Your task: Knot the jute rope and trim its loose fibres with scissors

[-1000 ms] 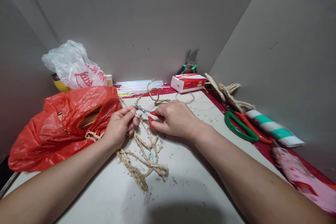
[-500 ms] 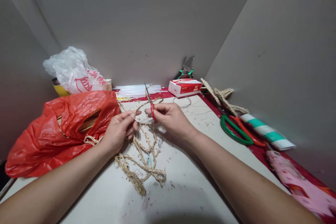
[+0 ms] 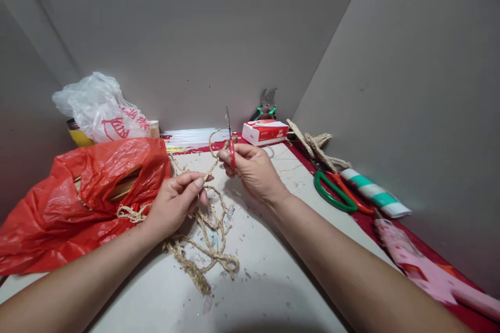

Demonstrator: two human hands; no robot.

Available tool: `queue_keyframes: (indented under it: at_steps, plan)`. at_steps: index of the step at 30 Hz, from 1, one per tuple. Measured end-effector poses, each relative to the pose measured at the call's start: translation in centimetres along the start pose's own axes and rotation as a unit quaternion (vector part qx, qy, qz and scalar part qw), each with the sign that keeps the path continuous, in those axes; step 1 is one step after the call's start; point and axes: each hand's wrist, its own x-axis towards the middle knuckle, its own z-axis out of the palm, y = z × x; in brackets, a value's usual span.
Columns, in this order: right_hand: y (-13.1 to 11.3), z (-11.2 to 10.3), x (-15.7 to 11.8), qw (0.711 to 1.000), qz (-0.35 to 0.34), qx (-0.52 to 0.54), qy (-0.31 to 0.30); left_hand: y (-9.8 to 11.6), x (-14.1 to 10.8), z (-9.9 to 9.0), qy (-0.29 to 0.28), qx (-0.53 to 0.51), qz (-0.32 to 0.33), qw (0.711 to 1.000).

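A braided straw rope (image 3: 223, 203) runs in loose loops over the table, its thick end lying nearest me. My left hand (image 3: 177, 197) pinches a stretch of it between thumb and forefinger. From there the rope slants up to my right hand (image 3: 253, 169), where its thin end curls above the fingers. Small red-handled scissors (image 3: 232, 152) are held in my right hand, blades pointing up and away from me. The right fingertips are against the rope; whether they also grip it, I cannot tell.
On the left lie a red plastic bag (image 3: 105, 203) and a white plastic bag (image 3: 97, 109). Clear sticks (image 3: 187, 138), a tissue box (image 3: 265, 131) and pruning shears (image 3: 266, 106) line the back. Green-and-orange-handled scissors (image 3: 332, 192), a striped roll (image 3: 377, 192) and a pink glue gun (image 3: 422, 270) lie right.
My right hand has brought the scissors more upright, and its fingertips now meet the rope. My left hand still pinches the rope. The view has shifted slightly to the right.
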Motion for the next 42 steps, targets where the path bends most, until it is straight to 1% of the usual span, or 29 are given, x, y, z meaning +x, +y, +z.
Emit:
queue_keyframes:
  at_steps: [6, 10, 12, 14, 16, 20, 22, 24, 26, 27, 28, 30, 32, 33, 35, 39, 41, 42]
  plan:
    - [-0.9, -0.1, -0.1, 0.999, -0.016, 0.018, -0.028, 0.6, -0.8, 0.7, 0.049, 0.048, 0.054, 0.996]
    - [-0.7, -0.1, -0.2, 1.000, -0.016, -0.007, -0.017, 0.4, -0.9, 0.8, 0.088, 0.044, 0.058, 0.993]
    - [-0.5, -0.1, -0.2, 0.999, -0.017, -0.026, -0.009, 0.2, -0.8, 0.8, 0.093, 0.037, 0.053, 0.994]
    - [-0.3, 0.0, -0.2, 0.999, -0.020, -0.044, -0.005, 0.1, -0.7, 0.7, 0.080, 0.026, 0.035, 0.996]
    - [-0.1, 0.2, -0.1, 0.998, -0.015, -0.058, -0.002, 0.0, -0.5, 0.5, 0.049, 0.002, -0.004, 0.999]
    - [0.3, -0.1, 0.1, 0.997, 0.022, -0.078, -0.006, -0.1, 0.1, 0.1, -0.004, -0.100, -0.087, 0.991]
    - [0.4, -0.5, 0.3, 0.995, 0.014, -0.101, -0.014, 0.1, 0.5, -0.1, -0.004, -0.149, -0.106, 0.983]
    - [0.6, -1.1, 0.3, 0.988, -0.018, -0.151, -0.033, 0.2, 0.7, -0.3, 0.007, -0.175, -0.113, 0.978]
    - [0.8, -1.7, 0.4, 0.968, -0.053, -0.239, -0.061, 0.3, 0.9, -0.5, 0.014, -0.186, -0.110, 0.976]
    - [0.8, -1.9, 0.3, 0.949, -0.069, -0.296, -0.079, 0.3, 0.9, -0.5, 0.014, -0.190, -0.107, 0.976]
    - [0.8, -2.0, 0.3, 0.925, -0.084, -0.357, -0.098, 0.2, 1.0, -0.6, 0.014, -0.192, -0.104, 0.976]
    - [0.8, -2.1, 0.1, 0.868, -0.114, -0.465, -0.130, 0.1, 1.0, -0.7, 0.015, -0.194, -0.100, 0.976]
    - [0.6, -2.0, -0.1, 0.816, -0.142, -0.540, -0.151, 0.0, 1.0, -0.8, 0.017, -0.196, -0.098, 0.976]
    - [0.5, -2.0, -0.2, 0.796, -0.153, -0.564, -0.155, -0.1, 1.1, -0.8, 0.017, -0.197, -0.097, 0.975]
    - [0.3, -1.9, -0.3, 0.767, -0.167, -0.598, -0.158, -0.2, 1.1, -0.8, 0.015, -0.198, -0.094, 0.976]
    - [0.1, -1.9, -0.2, 0.722, -0.165, -0.654, -0.155, -0.2, 1.1, -0.8, 0.014, -0.192, -0.088, 0.977]
    - [0.2, -2.0, -0.1, 0.707, -0.162, -0.669, -0.162, -0.2, 1.2, -0.8, 0.016, -0.190, -0.085, 0.978]
    - [0.2, -2.0, 0.0, 0.705, -0.160, -0.671, -0.167, -0.2, 1.2, -0.8, 0.017, -0.190, -0.084, 0.978]
